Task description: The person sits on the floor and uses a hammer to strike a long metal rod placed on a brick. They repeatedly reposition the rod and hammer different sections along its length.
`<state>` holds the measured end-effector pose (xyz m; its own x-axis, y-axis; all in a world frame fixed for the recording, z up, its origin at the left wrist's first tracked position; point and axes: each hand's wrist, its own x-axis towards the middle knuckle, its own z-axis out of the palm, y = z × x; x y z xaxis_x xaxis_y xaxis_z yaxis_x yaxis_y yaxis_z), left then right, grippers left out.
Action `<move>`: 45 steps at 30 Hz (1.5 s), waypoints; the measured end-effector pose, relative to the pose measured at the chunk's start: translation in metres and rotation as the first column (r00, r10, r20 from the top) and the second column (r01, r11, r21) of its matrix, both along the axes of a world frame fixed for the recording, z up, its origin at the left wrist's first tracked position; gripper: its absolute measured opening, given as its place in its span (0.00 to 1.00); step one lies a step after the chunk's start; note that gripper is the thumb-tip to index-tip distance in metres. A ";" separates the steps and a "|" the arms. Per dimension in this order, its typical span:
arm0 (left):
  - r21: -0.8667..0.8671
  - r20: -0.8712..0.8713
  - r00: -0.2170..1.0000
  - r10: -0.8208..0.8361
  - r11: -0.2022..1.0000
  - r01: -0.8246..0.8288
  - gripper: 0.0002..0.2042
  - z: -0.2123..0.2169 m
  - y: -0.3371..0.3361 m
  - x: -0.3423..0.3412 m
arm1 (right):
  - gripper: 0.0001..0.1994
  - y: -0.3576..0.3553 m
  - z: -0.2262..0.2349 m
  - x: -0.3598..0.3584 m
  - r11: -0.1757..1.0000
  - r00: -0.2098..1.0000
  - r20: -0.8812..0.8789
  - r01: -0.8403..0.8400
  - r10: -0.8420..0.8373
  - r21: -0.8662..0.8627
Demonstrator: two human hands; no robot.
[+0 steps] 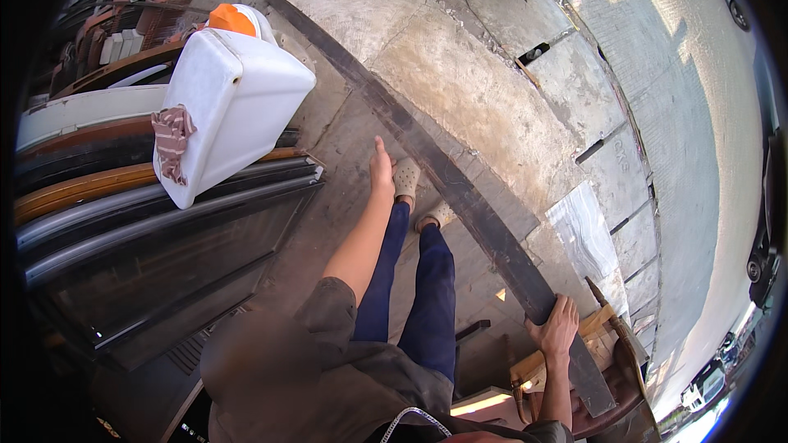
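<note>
A long dark plank [468, 207] crosses the view from 11 o'clock down to between 4 and 5 o'clock, passing just right of the centre; its far end is over the paved ground [345, 127], though whether that end touches down I cannot tell. The right hand [556, 326], at 4 o'clock, grips the plank by its edges near the close end, thumb on the left edge and fingers over the right; the left hand [382, 168], just off centre toward 11 o'clock, is open with its fingers stretched toward 12, apart from the plank and seen over the ground beside a pale clog [406, 179].

At 10 o'clock a white plastic tub [234, 107] stands tilted in view, a striped cloth [172, 141] draped on its left edge and an orange object [232, 20] behind it; dark framed panels [172, 275] lie at 8 o'clock; a marbled sheet [584, 230] lies at 3 o'clock; a wooden chair [625, 336] stands between 4 and 5, partly hidden by the plank.
</note>
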<state>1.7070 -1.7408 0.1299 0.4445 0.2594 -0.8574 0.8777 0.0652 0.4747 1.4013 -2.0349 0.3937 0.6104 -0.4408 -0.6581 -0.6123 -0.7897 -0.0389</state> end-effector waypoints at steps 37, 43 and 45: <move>-0.494 -0.302 0.843 -0.445 0.829 0.261 0.40 0.151 0.158 -0.418 | 0.43 0.602 0.261 -0.455 0.586 0.662 -0.016 0.653 -0.750 -0.480; -0.465 -0.268 0.759 -0.594 0.769 0.438 0.39 0.153 0.277 -0.471 | 0.43 0.756 0.278 -0.455 0.415 0.408 -0.102 0.830 -0.907 -0.373; -0.434 -0.267 0.726 -0.633 0.752 0.496 0.40 0.164 0.316 -0.487 | 0.43 0.791 0.288 -0.458 0.320 0.274 -0.192 0.906 -0.942 -0.277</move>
<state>1.2196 -1.4250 0.2938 0.0436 -0.2428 -0.9691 0.8956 -0.4203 0.1456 0.9433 -1.2434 0.6818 -0.4439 -0.6519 -0.6149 -0.8961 0.3278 0.2993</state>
